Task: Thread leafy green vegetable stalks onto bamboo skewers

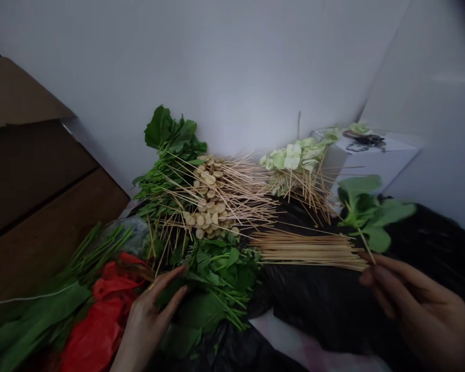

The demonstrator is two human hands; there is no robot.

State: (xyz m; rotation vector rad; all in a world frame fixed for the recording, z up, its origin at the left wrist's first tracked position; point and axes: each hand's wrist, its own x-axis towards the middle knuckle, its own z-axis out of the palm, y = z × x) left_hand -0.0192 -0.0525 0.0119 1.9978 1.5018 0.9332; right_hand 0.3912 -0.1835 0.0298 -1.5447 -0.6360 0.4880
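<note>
Pinched in my right hand (pixel 422 305) is a thin wooden skewer (pixel 366 243), with a sprig of green leaves (pixel 372 209) threaded on its upper end. My left hand (pixel 151 315) is at the near edge of a pile of loose leafy greens (pixel 222 274), fingers apart, with nothing visible in them. Right of that pile lies a bundle of bare skewers (pixel 310 248) on black plastic (pixel 313 294). Behind the greens are skewers of pale round slices (pixel 211 191), with their sticks pointing right.
Skewered pale green leaves (pixel 294 157) stand at the back right, beside a white box (pixel 375 155) with dark metal items on top. Long-stemmed greens (pixel 170 139) lean on the wall. A red plastic bag (pixel 104 320) and a brown cardboard box (pixel 31 155) are on the left.
</note>
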